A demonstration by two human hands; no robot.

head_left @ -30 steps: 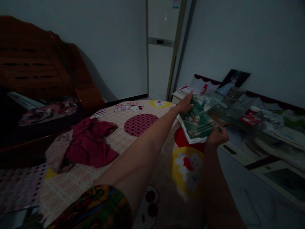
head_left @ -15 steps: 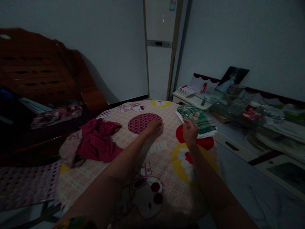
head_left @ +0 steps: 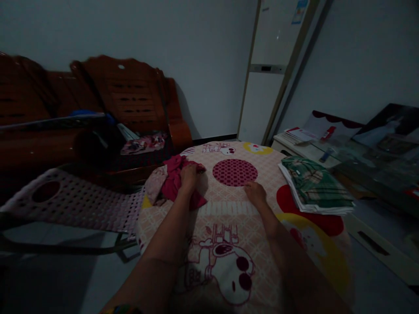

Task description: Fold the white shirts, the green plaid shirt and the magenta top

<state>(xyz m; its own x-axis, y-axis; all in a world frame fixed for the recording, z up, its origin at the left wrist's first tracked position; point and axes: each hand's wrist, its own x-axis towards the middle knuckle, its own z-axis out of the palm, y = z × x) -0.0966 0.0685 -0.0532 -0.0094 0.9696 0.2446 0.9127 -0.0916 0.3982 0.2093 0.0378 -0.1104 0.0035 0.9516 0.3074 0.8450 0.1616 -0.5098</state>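
My left hand (head_left: 189, 178) is on a crumpled magenta garment (head_left: 173, 179), its fingers closed on the cloth. A pale pink patterned piece of cloth (head_left: 156, 184) lies bunched against the garment's left side. My right hand (head_left: 255, 194) hovers over or rests on the round table's patterned cloth (head_left: 225, 209), just below the dotted maroon oval. Its fingers are curled in, and nothing shows in them. To its right lies a folded green plaid cloth (head_left: 316, 181) with white layers beneath.
A woven chair (head_left: 98, 205) stands left of the table, before a carved wooden sofa (head_left: 137, 96) holding cloth and bags. A tall white air conditioner (head_left: 263, 96) is in the corner. On the right, a cabinet with a glass top (head_left: 340, 152) carries papers and small items.
The view has turned left. My left hand has moved from the maroon oval to the magenta garment. My right hand has come away from the green plaid cloth, toward the table's middle.
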